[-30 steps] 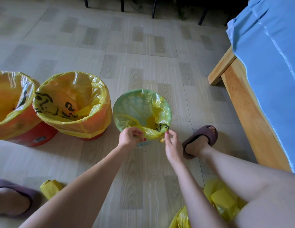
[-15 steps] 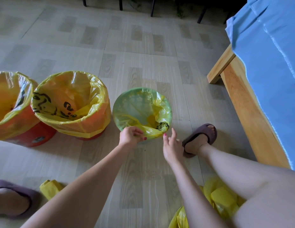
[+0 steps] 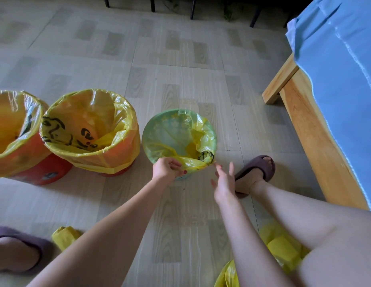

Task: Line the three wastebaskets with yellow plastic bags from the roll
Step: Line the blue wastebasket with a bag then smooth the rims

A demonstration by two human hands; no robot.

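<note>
- We see three wastebaskets on the tiled floor (image 3: pixel 180 59): two orange wastebaskets, one at the left edge (image 3: pixel 25 168) and one beside it (image 3: pixel 118 160), both fully lined with yellow bags, and a small green wastebasket (image 3: pixel 157 129) to their right.
- Our left hand (image 3: pixel 167 169) pinches the yellow bag (image 3: pixel 192 162) where it folds over the near rim of the green wastebasket.
- Our right hand (image 3: pixel 224 181) hovers just right of that rim, fingers spread and relaxed, holding nothing.
- A folded yellow bag piece (image 3: pixel 64 237) lies by our left slipper (image 3: pixel 18 239).
- More yellow bag material (image 3: pixel 284 249) is bunched under our right leg.
- A wooden bed frame (image 3: pixel 308 129) with a blue sheet (image 3: pixel 342 69) stands at right.
</note>
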